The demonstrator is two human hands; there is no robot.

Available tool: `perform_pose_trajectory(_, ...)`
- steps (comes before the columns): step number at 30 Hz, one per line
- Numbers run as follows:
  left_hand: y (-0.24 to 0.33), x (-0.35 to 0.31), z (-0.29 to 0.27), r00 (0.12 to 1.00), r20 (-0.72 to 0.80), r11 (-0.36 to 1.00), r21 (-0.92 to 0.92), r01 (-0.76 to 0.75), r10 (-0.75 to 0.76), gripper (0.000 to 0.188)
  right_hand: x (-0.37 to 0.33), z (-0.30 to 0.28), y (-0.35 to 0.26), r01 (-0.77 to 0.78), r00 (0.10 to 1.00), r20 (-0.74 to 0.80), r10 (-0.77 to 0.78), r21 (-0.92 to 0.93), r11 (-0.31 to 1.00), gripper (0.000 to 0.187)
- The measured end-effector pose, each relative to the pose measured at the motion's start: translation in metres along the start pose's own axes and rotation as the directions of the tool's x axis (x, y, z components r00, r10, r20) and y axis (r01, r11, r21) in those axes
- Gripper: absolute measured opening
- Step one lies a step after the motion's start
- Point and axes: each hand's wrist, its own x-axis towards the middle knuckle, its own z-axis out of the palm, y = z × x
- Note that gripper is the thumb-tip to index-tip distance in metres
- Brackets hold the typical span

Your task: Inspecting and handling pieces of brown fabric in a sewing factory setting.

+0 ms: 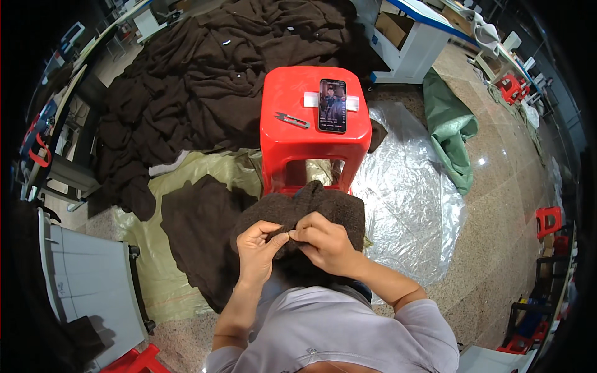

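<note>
A dark brown knitted cloth (pixel 336 208) lies bunched across my lap. Over it, my left hand (pixel 258 245) is closed, its thumb and forefinger pinching at the cloth. Thumb and fingers of my right hand (pixel 326 241) meet the left fingertips at the same spot, also closed in a pinch. Whether something small sits between the fingertips is too fine to make out. Just beyond my lap stands a red plastic stool (pixel 286 133). On its seat lie a pair of thread snips (pixel 292 120) and a phone (pixel 333 107) with a lit screen, resting across a white strip (pixel 352 103).
A large heap of dark brown fabric (pixel 205 68) covers the floor beyond the stool. Another brown piece (pixel 199 230) lies left on yellowish sheeting (pixel 149 267). Clear plastic sheeting (pixel 404 205) spreads right, beside a green sack (pixel 448 124). A grey wheeled bin (pixel 93 273) stands near left.
</note>
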Motion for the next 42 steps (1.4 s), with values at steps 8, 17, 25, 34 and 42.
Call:
perform_pose_trajectory(8, 0.008, -0.001, -0.010, 0.968, 0.237, 0.924, 0.346, -0.163, 0.082, 0.015, 0.016, -0.020, 0.015, -0.484, 0.807, 0.530, 0.261, 0.339, 0.807, 0.025)
perform_pose_trajectory(17, -0.006, -0.010, 0.013, 0.923, -0.022, 0.817, 0.474, -0.329, 0.385, 0.017, 0.003, 0.004, -0.002, -0.306, 0.948, 0.148, 0.282, 0.177, 0.935, 0.010)
perform_pose_trajectory(25, -0.006, -0.013, 0.016, 0.913, 0.045, 0.719, 0.601, -0.349, 0.406, 0.024, -0.012, 0.031, 0.006, 0.036, 0.974, -0.202, -0.102, -0.307, 0.951, 0.019)
perform_pose_trajectory(34, -0.005, 0.006, -0.071, 0.998, -0.019, 0.662, 0.749, -0.026, 0.060, 0.011, -0.020, -0.015, 0.044, -0.205, 0.976, -0.019, 0.215, -0.395, 0.896, 0.046)
perform_pose_trajectory(42, 0.026, 0.003, -0.068, 0.972, -0.056, 0.966, 0.113, 0.233, -0.228, 0.009, -0.026, -0.082, 0.045, -0.645, 0.764, 0.232, 0.603, 0.295, 0.705, 0.050)
